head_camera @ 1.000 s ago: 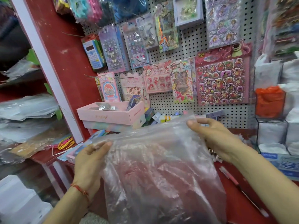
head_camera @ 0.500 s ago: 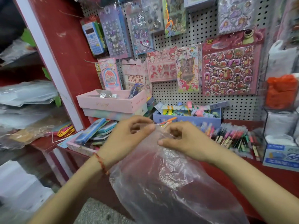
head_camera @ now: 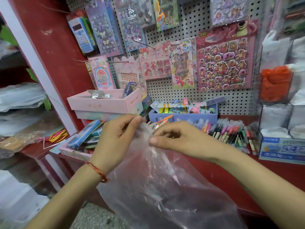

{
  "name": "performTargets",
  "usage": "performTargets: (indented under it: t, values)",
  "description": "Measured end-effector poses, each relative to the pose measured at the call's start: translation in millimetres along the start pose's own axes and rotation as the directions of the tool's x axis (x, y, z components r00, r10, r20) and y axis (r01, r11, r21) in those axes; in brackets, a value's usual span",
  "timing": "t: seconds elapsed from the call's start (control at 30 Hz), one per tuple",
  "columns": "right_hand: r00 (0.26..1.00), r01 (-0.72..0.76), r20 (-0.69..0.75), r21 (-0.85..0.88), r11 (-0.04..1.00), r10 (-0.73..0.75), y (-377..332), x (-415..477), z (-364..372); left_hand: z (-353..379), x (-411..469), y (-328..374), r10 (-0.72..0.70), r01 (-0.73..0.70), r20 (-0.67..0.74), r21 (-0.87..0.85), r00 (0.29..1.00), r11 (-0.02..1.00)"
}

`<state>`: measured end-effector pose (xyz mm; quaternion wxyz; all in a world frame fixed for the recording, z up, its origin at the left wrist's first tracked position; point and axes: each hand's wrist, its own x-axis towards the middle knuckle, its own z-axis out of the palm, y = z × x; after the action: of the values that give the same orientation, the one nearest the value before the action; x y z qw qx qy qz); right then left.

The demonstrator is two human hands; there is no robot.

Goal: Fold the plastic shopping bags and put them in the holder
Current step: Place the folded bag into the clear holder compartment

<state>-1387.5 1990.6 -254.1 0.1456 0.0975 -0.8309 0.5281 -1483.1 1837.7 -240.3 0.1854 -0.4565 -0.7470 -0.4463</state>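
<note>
Two hands | left hand point(head_camera: 115, 139), right hand point(head_camera: 179, 141) | fingers point(head_camera: 130, 120) curled, pinching plastic bag point(head_camera: 165, 187) top

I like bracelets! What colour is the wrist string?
Red string, seen in the head view.

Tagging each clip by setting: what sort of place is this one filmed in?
Most likely a small stationery or toy shop: packaged sticker sheets hang on a white pegboard, and bundled pens lie on the red counter.
</note>
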Motion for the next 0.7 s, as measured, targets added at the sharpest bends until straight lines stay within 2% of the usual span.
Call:
performTargets:
  t: [0.07, 0.17, 0.27, 0.33, 0.47, 0.6, 0.63, 0.7]
  values:
    - [1.000, 0.023, 0.016, -0.003, 1.000, -0.023, -6, 3, 6, 0, -3, -2, 0.114, -0.112, -0.003, 0.134, 0.993, 0.985]
    - [0.998, -0.017, 0.060, -0.099, 0.995, 0.023, -8, 5, 14, 1, -3, -5, 0.273, -0.253, -0.032, 0.281, 0.962, 0.926]
    - [0.983, -0.073, 0.154, -0.146, 0.987, 0.096, 2, 2, 16, -1, 1, -9, 0.375, -0.333, -0.027, 0.406, 0.926, 0.851]
    - [0.960, -0.142, 0.218, -0.172, 0.975, 0.178, 7, -2, 10, -7, 6, -18, 0.400, -0.339, -0.044, 0.453, 0.915, 0.825]
    - [0.881, -0.238, 0.319, -0.337, 0.911, 0.348, 19, -12, -13, -23, 19, -38, 0.270, -0.189, -0.138, 0.425, 0.953, 0.885]
    - [0.783, -0.287, 0.394, -0.456, 0.842, 0.481, 38, -23, -39, -34, 27, -59, -0.016, 0.092, -0.268, 0.273, 0.963, 0.958]
    - [0.774, -0.308, 0.372, -0.485, 0.818, 0.512, 45, -25, -44, -35, 28, -66, -0.076, 0.150, -0.289, 0.244, 0.954, 0.958]
    - [0.805, -0.365, 0.268, -0.480, 0.798, 0.529, 56, -24, -56, -36, 29, -81, -0.155, 0.224, -0.296, 0.215, 0.942, 0.951]
